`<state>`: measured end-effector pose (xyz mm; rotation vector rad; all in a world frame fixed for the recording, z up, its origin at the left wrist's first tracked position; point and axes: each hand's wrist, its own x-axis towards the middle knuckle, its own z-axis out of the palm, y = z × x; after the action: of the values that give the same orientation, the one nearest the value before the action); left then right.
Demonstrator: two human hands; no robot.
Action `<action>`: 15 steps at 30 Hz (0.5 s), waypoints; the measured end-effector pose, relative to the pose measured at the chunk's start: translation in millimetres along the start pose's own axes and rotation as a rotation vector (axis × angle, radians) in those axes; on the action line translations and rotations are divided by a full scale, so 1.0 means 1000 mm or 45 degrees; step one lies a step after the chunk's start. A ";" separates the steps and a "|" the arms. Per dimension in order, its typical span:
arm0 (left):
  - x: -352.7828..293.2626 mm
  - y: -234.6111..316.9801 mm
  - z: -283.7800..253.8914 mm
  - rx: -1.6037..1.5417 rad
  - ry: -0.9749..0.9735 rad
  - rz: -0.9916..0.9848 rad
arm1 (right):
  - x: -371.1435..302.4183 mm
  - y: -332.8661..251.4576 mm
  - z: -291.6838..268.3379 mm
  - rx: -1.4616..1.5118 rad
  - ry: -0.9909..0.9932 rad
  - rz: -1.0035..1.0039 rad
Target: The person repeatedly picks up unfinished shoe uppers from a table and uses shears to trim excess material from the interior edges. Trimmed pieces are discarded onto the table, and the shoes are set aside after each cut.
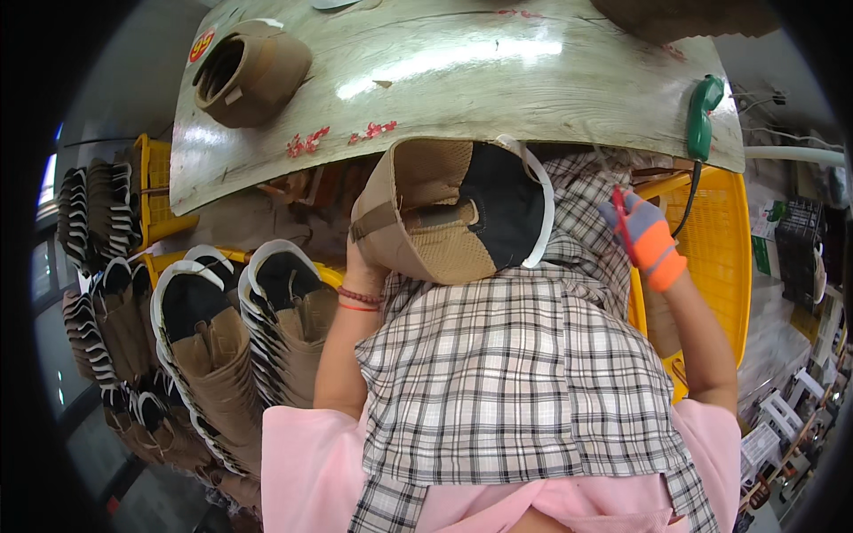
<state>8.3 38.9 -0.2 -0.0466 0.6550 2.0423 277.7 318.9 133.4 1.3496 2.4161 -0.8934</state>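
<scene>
Over my lap, at the table's front edge, is a tan and black shoe upper (431, 244) with a white rim. Its wide opening faces up, showing a mesh lining and a black heel section. My left hand (362, 269) grips its left side, the fingers mostly hidden behind the fabric. To the right and apart from the upper, my right hand (647, 233) wears a grey and orange glove. It is closed around slim red snips (621, 218); their blades are too blurred to make out.
Another tan upper (267, 75) stands on the pale table (462, 107), far left. A green corded hand tool (702, 120) lies at the right edge. Stacked uppers (200, 338) fill my left side. A yellow crate (724, 258) stands to my right.
</scene>
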 end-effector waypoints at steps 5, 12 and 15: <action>-0.016 0.038 0.001 0.174 0.185 -0.565 | -0.018 -0.006 0.007 -0.146 0.041 -0.505; -0.027 0.032 0.001 0.501 0.063 -0.681 | 0.001 -0.058 0.008 -0.406 -0.176 -0.906; -0.031 0.027 0.003 0.565 0.115 -0.638 | 0.005 -0.070 0.012 -0.503 -0.245 -0.929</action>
<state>3.5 5.3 23.5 -0.0382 1.0264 1.3918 216.0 287.4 149.1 0.2197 2.7435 -0.5812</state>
